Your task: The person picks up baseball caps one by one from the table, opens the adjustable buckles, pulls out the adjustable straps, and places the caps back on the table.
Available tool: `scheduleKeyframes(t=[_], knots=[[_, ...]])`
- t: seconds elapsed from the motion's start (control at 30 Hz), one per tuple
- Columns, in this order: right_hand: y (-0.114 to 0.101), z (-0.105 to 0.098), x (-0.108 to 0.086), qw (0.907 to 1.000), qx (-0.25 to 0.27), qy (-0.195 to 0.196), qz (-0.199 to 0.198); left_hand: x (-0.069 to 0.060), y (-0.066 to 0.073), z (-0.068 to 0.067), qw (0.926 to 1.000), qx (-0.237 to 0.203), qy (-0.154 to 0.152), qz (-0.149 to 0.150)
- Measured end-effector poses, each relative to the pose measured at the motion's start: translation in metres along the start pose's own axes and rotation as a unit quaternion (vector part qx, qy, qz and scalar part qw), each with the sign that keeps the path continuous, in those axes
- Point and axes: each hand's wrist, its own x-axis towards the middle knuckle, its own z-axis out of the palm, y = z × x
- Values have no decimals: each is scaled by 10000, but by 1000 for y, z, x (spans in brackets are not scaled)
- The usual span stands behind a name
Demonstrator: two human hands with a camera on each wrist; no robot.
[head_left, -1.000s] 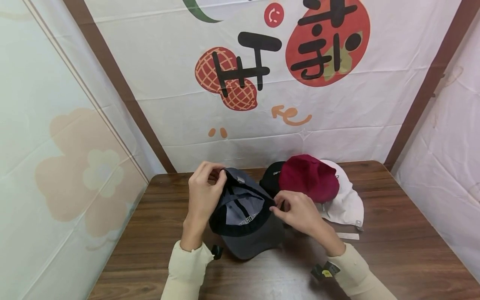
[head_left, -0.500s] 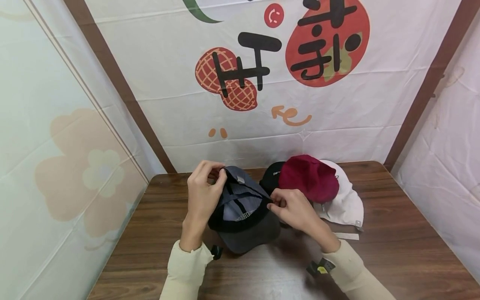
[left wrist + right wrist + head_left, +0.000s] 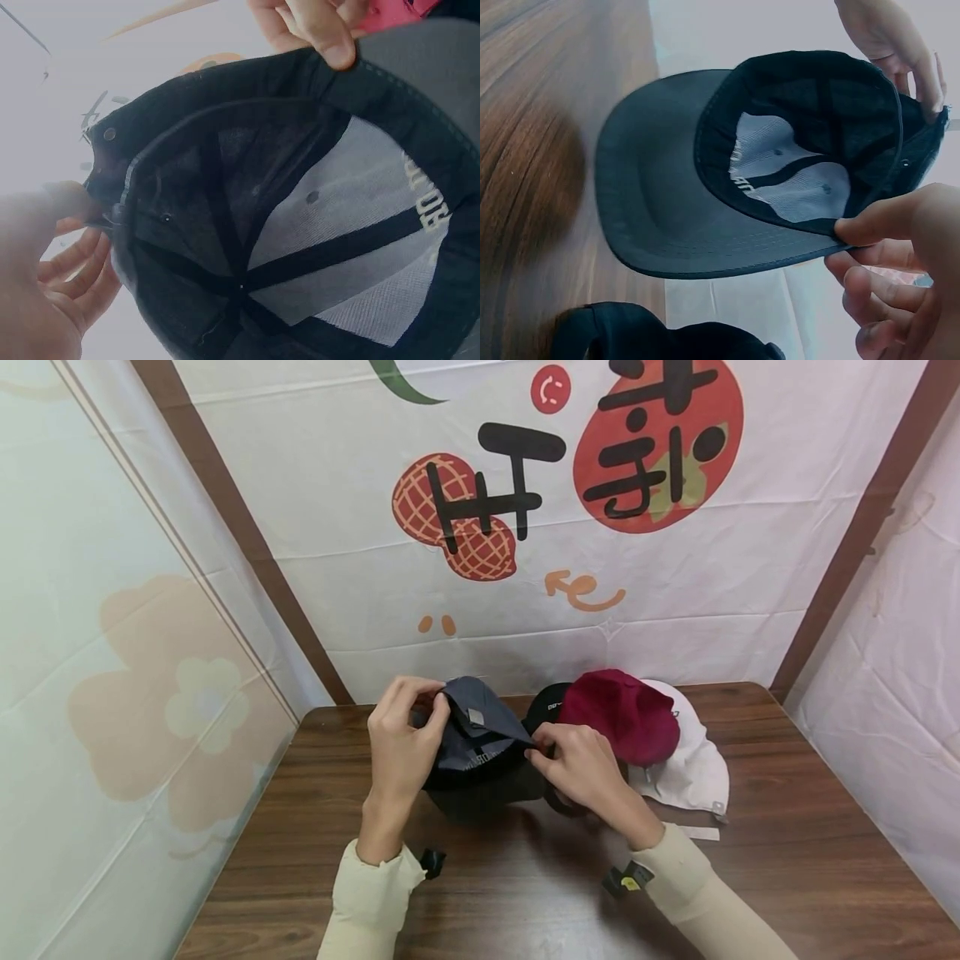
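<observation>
A dark grey-blue baseball cap (image 3: 491, 714) is held up between both hands, its inside facing the person and its brim (image 3: 660, 180) hanging toward the table. My left hand (image 3: 401, 739) pinches the cap's back edge near the strap, at the left. With thumb and fingers my right hand (image 3: 581, 764) pinches the sweatband edge at the right, close to where the brim begins. In the left wrist view, the lining (image 3: 225, 187) shows dark seams and pale panels with stitched letters seen from behind. A small light label (image 3: 476, 717) sits inside the cap.
Right of the held cap a maroon cap (image 3: 621, 717), a black cap (image 3: 546, 702) and a white cap (image 3: 693, 760) lie overlapping at the table's back. A pale strip (image 3: 699, 832) lies on the wooden table (image 3: 480, 902) in front of the white cap. A printed cloth (image 3: 360, 602) hangs behind.
Both hands have raised the cap slightly and tilted it, so its brim has swung up and back from the table's front. The right hand has shifted up and left.
</observation>
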Motion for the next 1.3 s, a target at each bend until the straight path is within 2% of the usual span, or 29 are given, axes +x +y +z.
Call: scheduleKeyframes(t=[0.23, 0.6, 1.3], knots=[[3, 10, 11, 9989, -203, 371, -202, 1, 1, -1, 9999, -79, 110, 21], [8, 24, 28, 9944, -440, 863, -420, 0, 0, 0, 9999, -103, 87, 57], [21, 44, 49, 9918, -659, 1065, -250, -7, 0, 11, 9996, -264, -19, 60]])
